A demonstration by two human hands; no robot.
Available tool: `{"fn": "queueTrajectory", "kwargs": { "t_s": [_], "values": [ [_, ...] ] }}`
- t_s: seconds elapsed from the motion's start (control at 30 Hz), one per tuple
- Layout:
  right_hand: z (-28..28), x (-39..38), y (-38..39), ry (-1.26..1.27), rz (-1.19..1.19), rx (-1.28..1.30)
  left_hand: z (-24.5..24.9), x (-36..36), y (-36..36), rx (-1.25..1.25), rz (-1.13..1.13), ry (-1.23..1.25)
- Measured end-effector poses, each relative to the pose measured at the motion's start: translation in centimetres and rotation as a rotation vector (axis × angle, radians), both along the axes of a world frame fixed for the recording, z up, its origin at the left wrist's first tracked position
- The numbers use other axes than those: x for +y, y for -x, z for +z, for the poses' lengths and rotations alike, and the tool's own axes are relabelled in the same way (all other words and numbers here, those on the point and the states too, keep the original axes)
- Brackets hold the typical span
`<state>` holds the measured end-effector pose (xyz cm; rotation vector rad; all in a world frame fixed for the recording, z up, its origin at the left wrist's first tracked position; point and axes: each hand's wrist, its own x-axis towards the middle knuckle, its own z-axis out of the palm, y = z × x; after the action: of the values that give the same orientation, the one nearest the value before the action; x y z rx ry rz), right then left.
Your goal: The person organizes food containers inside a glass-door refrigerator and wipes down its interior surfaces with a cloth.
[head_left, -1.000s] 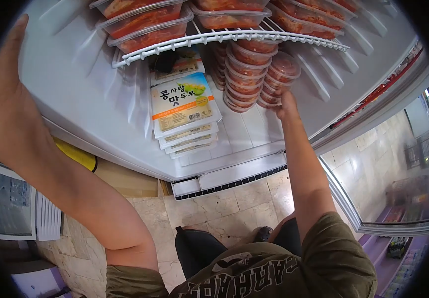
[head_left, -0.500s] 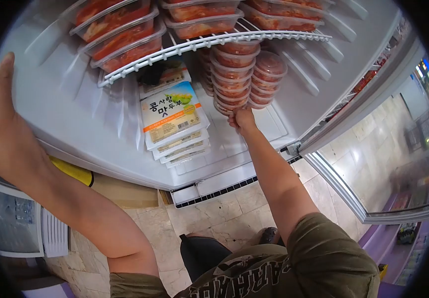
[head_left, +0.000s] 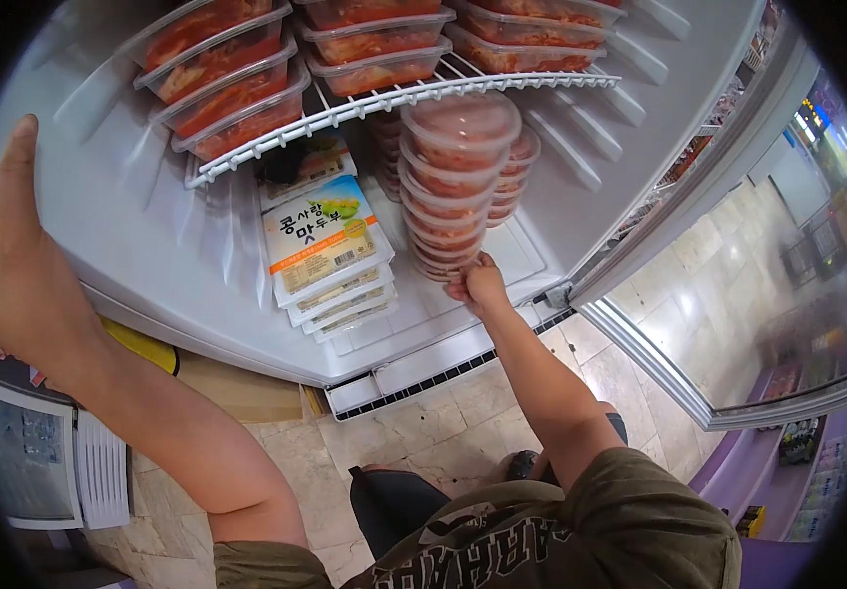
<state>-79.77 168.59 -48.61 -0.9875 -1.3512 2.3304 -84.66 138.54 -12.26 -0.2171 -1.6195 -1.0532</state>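
Inside an upright fridge, my right hand (head_left: 480, 287) grips the base of a tall stack of round clear tubs (head_left: 451, 211) filled with red food that looks like kimchi. The stack stands on the fridge floor, below the wire shelf, and leans slightly. Behind it on the right is a shorter stack of similar tubs (head_left: 514, 177). My left hand (head_left: 26, 285) rests at the fridge's left side edge, one digit stretched up along the white wall (head_left: 100, 216); its other fingers are mostly hidden. Packs of tofu (head_left: 325, 240) lie piled left of the tubs.
The white wire shelf (head_left: 384, 101) above carries rectangular tubs of red food (head_left: 374, 64). A glass door (head_left: 708, 294) stands open on the right, with purple shelves (head_left: 738, 471) beyond it. A black grille (head_left: 453, 368) runs along the fridge's lower front. Lower left is another white-framed unit (head_left: 75, 461).
My right hand has drawn the tall stack of tubs forward, toward the fridge's front edge, apart from the shorter stack. My left hand has stayed at the fridge's side.
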Motion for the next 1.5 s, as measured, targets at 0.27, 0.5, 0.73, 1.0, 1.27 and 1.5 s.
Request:
{"fn": "queueTrajectory", "kwargs": {
  "t_s": [0.27, 0.5, 0.73, 1.0, 1.27, 1.5],
  "values": [
    [-1.0, 5.3, -4.4, -0.053, -0.056, -0.034, 0.0, 0.9, -0.6, -0.013, 0.081, -0.006],
    [1.5, 8.1, -6.1, -0.044, -0.178, 0.008, -0.2, 0.4, 0.0, -0.043, 0.107, -0.004],
    [1.6, 9.4, -5.5, -0.109, -0.132, -0.035, -0.2, 0.7, -0.7, -0.114, 0.19, 0.022],
    [8.6, 9.4, -11.0, -1.214, -0.207, -0.25, -0.3, -1.1, -0.2, -0.066, 0.294, 0.249],
    [25.7, 7.2, -8.5, -2.183, -0.244, -0.229, 0.1, -1.8, 0.2, -0.056, 0.185, 0.163],
    [24.9, 6.3, -6.4, -1.684, -0.358, 0.068, 0.7, 0.0, -1.3, 0.098, 0.061, 0.116]
  ]
}}
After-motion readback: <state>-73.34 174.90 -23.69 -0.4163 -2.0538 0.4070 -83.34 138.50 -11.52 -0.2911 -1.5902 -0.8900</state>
